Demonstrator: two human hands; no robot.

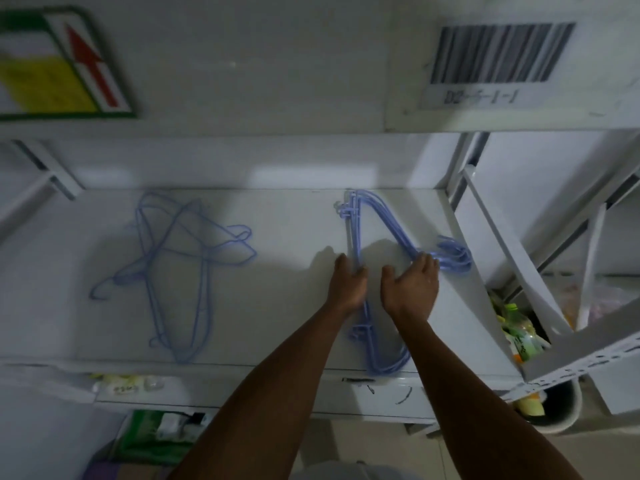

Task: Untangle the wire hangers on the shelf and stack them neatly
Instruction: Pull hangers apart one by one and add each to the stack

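A stack of several blue wire hangers (384, 223) lies on the right half of the white shelf (284, 306), hooks pointing right. My left hand (348, 284) grips the stack's straight bottom bars. My right hand (412, 287) rests on the stack near the necks, its fingers against the hooks (455, 256). On the left half of the shelf lies a tangled heap of blue wire hangers (176, 268), apart from both hands.
A slanted white shelf brace (509, 254) rises at the right edge. Beyond it a bin (519, 334) holds bottles and packets. A barcode label (498, 53) and an arrow sign (62, 64) hang above. Packets lie on the lower shelf (124, 382).
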